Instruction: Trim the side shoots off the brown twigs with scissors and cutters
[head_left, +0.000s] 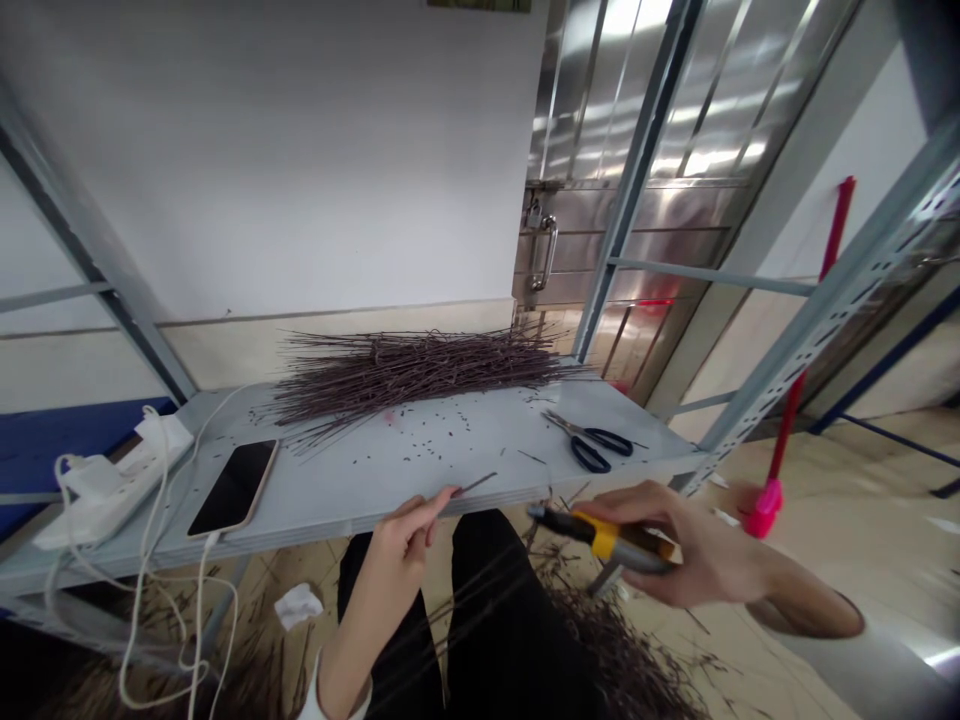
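My left hand [409, 535] is closed in a pinch at the shelf's front edge, with a thin dark twig [478, 483] sticking out past its fingertips. Wrapped in my right hand [697, 550] is a pair of pliers [606, 537] with yellow and grey handles. Their dark tip points left, apart from the twig, and is blurred by motion. Behind my hands, a thick bundle of dark twigs [427, 368] lies along the back of the grey shelf [315, 498]. Small dark bits are scattered in front of it.
Black-handled scissors [589, 440] lie open on the shelf's right side. On the left are a phone [235, 487] on a cable and a white power strip [124, 480]. Twig cuttings [622, 640] cover the floor beside my legs. Metal shelf posts [637, 170] rise at the sides.
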